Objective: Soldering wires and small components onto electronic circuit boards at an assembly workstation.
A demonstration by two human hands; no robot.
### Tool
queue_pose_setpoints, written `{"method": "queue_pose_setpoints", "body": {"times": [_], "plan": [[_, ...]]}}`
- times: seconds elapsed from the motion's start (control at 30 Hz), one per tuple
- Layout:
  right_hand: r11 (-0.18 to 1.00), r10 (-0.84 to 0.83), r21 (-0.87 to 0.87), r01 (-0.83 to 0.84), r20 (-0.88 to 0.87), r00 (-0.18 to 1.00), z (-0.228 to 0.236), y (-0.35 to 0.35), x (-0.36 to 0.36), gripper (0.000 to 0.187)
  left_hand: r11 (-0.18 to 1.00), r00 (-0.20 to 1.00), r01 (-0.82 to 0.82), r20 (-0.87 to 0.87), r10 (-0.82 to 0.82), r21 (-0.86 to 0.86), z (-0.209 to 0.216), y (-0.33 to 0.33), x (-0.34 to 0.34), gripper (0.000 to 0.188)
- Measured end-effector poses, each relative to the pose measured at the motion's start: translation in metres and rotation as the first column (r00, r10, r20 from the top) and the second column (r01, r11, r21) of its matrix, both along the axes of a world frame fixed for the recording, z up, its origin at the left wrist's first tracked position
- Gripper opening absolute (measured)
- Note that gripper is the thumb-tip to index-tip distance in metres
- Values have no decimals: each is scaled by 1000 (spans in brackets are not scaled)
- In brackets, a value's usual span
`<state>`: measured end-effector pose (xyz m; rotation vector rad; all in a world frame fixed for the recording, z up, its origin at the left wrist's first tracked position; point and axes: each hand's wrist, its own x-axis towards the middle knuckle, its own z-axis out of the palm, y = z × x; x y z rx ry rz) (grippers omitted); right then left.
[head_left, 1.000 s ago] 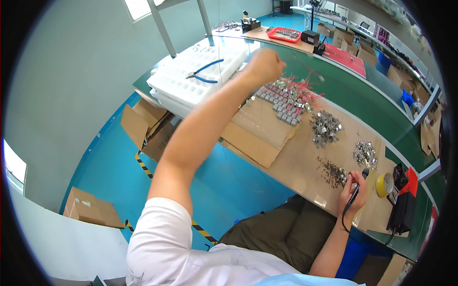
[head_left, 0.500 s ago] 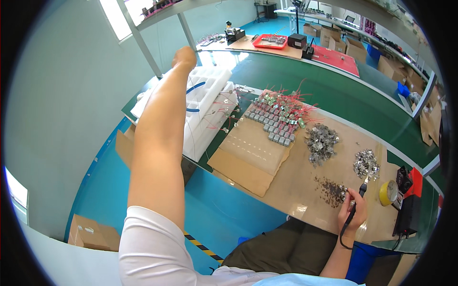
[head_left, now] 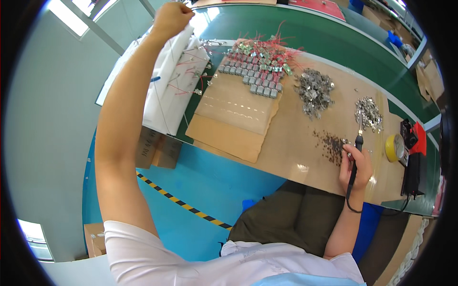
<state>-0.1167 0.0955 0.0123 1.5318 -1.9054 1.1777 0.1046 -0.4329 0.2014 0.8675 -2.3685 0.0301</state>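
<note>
My left arm reaches far out over the white foam blocks point(head_left: 160, 107) at the left end of the bench. My left hand point(head_left: 172, 20) is closed, its fingers curled; whatever they may hold is hidden. My right hand point(head_left: 357, 168) grips a soldering iron point(head_left: 359, 142) by its black handle, the tip pointing away over a heap of small shiny metal parts point(head_left: 368, 113). Its thumb and forefinger are by a scatter of tiny dark brown pieces point(head_left: 331, 145). Rows of small grey motors point(head_left: 257, 78) with red wires and green boards stand on a cardboard sheet point(head_left: 229, 124).
A pile of grey metal pieces point(head_left: 315, 91) lies mid-bench. A yellow tape roll point(head_left: 394, 148) and a black box point(head_left: 414, 174) stand at the right. Thin wired parts point(head_left: 198, 76) hang over the foam's edge. Brown cartons point(head_left: 160, 148) sit below the bench's left end.
My view has tilted down, so the bench appears higher. My left hand is still stretched out over the foam, a little farther right against it. My right hand keeps holding the soldering iron.
</note>
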Motion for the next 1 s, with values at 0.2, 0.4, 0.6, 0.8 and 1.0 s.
{"method": "queue_pose_setpoints", "body": {"times": [0.2, 0.4, 0.6, 0.8, 1.0], "plan": [[998, -40, 46, 39, 8, 999, -2, 4, -3, 38, 985, 924, 76, 359, -129, 158, -68, 91, -33, 22], [999, -30, 41, 29, 30, 999, 3, 5, 4, 36, 942, 895, -124, 445, -29, 311, -103, 91, -36, 15], [999, 2, 54, -3, 25, 1000, 7, 5, 3, 36, 862, 912, -236, 408, 38, 449, -116, 76, -42, 21], [999, 18, 38, -19, 20, 1000, 9, 3, -1, 36, 698, 900, -377, 419, 121, 608, -114, 65, -50, 21], [1000, 23, 20, -23, 18, 1000, 11, 7, -1, 34, 609, 915, -402, 326, 238, 683, -112, 67, -51, 18]]}}
